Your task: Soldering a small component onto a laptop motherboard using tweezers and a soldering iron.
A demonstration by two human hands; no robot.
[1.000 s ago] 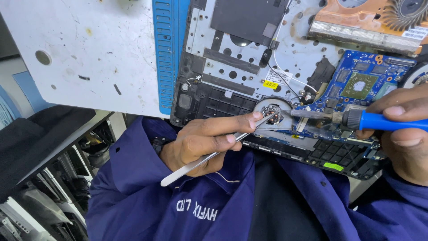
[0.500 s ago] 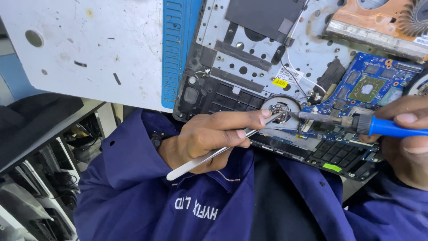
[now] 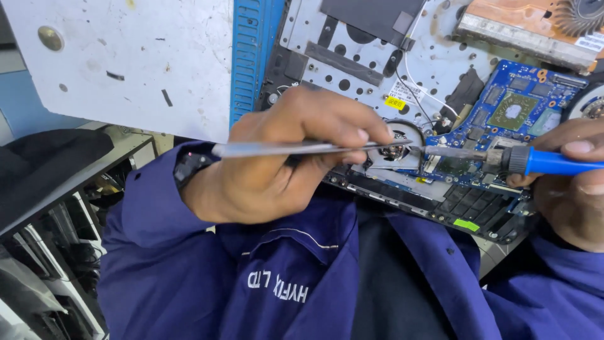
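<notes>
The tweezers [image 3: 314,148] — a slim silver pair — now lie nearly level across the opened laptop [image 3: 377,82], where half a second ago they slanted down toward the navy sleeve; their tips sit at the round metal part just left of the blue circuit board [image 3: 516,107], so the work looks to be right at that joint. The left hand [image 3: 283,164] has risen and turned, fingers closed around the tweezers, knuckles up. The right hand [image 3: 576,182], right of the board, grips the blue-handled soldering iron [image 3: 503,160], its tip meeting the tweezers' tips. The white bench [image 3: 126,63] lies left of the laptop.
</notes>
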